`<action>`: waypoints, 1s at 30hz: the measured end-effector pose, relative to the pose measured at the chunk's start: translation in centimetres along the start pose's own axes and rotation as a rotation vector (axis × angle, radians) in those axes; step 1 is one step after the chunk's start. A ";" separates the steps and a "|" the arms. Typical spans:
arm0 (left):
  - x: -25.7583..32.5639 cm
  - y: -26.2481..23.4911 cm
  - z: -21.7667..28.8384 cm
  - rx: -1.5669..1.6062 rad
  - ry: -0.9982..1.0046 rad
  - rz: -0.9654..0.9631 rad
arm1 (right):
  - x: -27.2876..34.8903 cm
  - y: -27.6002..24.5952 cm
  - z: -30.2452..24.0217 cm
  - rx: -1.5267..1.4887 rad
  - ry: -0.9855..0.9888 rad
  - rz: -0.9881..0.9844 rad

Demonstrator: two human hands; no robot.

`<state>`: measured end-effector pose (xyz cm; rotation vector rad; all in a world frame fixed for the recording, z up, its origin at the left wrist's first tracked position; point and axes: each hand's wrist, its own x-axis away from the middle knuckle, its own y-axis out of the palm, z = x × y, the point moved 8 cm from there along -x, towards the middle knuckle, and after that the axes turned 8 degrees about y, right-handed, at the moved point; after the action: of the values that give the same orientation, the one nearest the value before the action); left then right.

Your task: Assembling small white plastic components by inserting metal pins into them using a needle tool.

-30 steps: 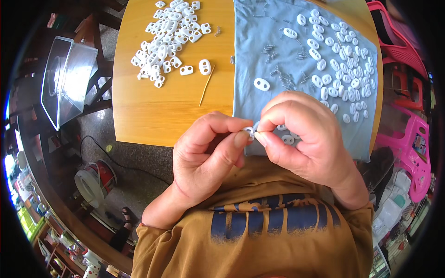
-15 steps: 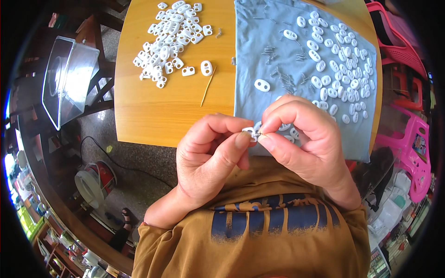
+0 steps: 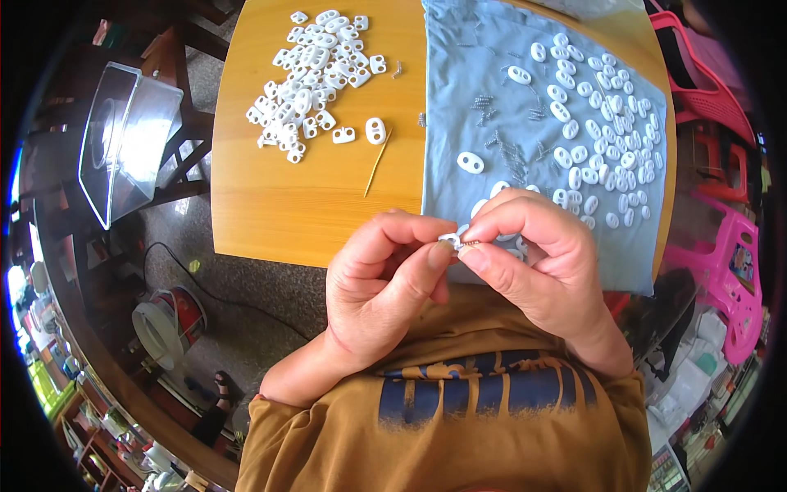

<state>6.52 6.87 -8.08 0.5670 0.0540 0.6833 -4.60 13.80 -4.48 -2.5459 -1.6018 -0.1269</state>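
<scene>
My left hand (image 3: pixel 385 283) pinches a small white plastic cord-lock piece (image 3: pixel 449 239) between thumb and fingertips, over the table's front edge. Opposite it, the thumb and forefinger of my right hand (image 3: pixel 545 266) are closed on a tiny coil spring (image 3: pixel 470 243), whose end meets the white piece. Fingertips hide part of both. Several oval two-holed cord-lock pieces (image 3: pixel 470 162) lie behind my hands on a blue cloth (image 3: pixel 456 98), with more partly covered by my right hand. Loose coil springs (image 3: pixel 510 160) are scattered on the cloth too.
A heap of white two-holed pieces (image 3: pixel 316 57) sits on the wooden table (image 3: pixel 270 205) at left. Beside it lies a thin yellow stick (image 3: pixel 377 168). Many white ovals (image 3: pixel 611 123) spread over the cloth's right side. A clear plastic bin (image 3: pixel 123 139) stands left, a pink stool (image 3: pixel 730 271) right.
The whole view has shifted slightly, so table and hands appear lower and further right. More of the spring now shows between my fingertips; both hands keep their pinch.
</scene>
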 end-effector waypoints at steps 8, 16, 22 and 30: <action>-0.1 0.5 1.3 -0.352 0.184 -0.111 | -0.1 0.2 -0.4 0.042 -0.023 0.001; 0.2 -1.1 0.1 0.035 -0.004 0.058 | -0.8 1.0 -0.5 0.063 0.019 -0.033; 0.0 -4.3 2.5 0.010 0.172 0.220 | -4.4 1.0 -3.1 0.612 -0.308 0.138; 1.0 -5.5 2.6 -0.018 0.174 0.251 | -8.0 4.9 -1.6 1.102 -0.473 0.196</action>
<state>11.09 2.75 -8.56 0.5004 0.1402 0.9757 -3.69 4.34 -4.37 -1.8340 -1.0086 1.1104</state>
